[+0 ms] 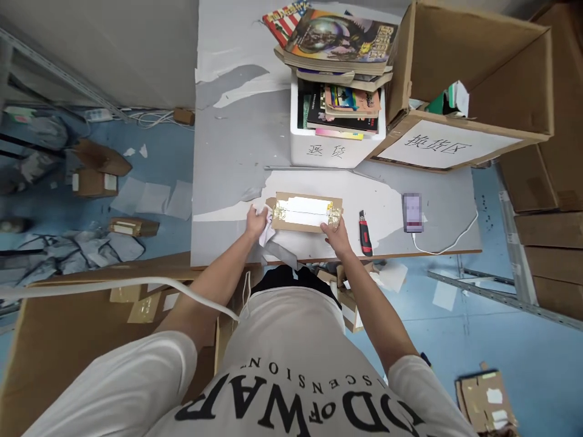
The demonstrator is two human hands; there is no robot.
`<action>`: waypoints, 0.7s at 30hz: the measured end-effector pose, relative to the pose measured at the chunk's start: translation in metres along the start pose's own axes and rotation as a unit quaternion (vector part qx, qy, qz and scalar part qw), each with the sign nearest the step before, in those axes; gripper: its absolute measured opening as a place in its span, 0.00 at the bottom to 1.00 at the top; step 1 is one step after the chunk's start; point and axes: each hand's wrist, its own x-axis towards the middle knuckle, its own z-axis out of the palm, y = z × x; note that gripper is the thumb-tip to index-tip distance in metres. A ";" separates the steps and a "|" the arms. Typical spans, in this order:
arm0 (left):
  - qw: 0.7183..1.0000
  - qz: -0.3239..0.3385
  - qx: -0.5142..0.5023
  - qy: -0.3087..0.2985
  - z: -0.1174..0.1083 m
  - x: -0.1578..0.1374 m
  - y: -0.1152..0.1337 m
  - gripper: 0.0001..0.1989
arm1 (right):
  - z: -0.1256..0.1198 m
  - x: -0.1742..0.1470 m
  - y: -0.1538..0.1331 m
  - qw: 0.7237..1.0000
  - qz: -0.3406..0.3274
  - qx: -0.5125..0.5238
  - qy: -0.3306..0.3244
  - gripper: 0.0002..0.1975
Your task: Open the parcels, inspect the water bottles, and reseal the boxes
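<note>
From where I'm standing, a taped box [306, 212] lies at the worktop's [241, 145] near edge. The right hand [336, 235] grips its right end; the left hand [257, 221] pinches crumpled paper [268, 229] beside it. Rightward lie a knife [365, 234] (red and black) and a phone [413, 212].

"换货区" on white paper [437, 144] on open brown cardboard box [478, 42], "退货" on white rectangular foam bin [330, 152], "OF WAR" and "SCENSION" on white T-shirt [291, 331], white label [303, 211] on brown cardboard parcel [296, 227] illegible
</note>
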 end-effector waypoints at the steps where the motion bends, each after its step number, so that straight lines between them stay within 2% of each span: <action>1: 0.998 -0.015 -0.057 -0.025 0.002 -0.007 0.002 0.20 | 0.000 -0.002 -0.001 0.999 0.024 0.023 0.002 0.45; 4: 0.986 -0.035 -0.136 -0.094 0.005 -0.025 0.015 0.24 | -0.005 -0.013 -0.007 0.996 0.065 0.068 0.002 0.40; 7: 0.983 -0.004 -0.129 -0.127 -0.001 -0.043 0.034 0.27 | -0.017 -0.039 -0.016 0.995 0.043 0.087 -0.006 0.39; 10: 0.981 0.045 -0.101 -0.161 -0.003 -0.068 0.055 0.27 | -0.037 -0.087 -0.015 0.993 0.017 0.109 0.027 0.40; 12: 0.973 0.076 -0.075 -0.206 0.005 -0.091 0.067 0.26 | -0.055 -0.130 -0.004 0.987 0.011 0.133 0.087 0.39; 15: 0.943 0.102 -0.024 -0.316 0.036 -0.130 0.073 0.25 | -0.081 -0.200 0.028 0.963 0.025 0.173 0.207 0.37; 18: 0.888 0.105 0.027 -0.447 0.086 -0.171 0.060 0.23 | -0.102 -0.262 0.070 0.923 0.060 0.205 0.320 0.34; 20: 0.848 0.072 0.041 -0.524 0.122 -0.197 0.041 0.24 | -0.111 -0.292 0.099 0.888 0.100 0.215 0.395 0.32; 21: 0.832 0.034 0.045 -0.552 0.139 -0.208 0.030 0.25 | -0.114 -0.303 0.113 0.869 0.123 0.220 0.425 0.31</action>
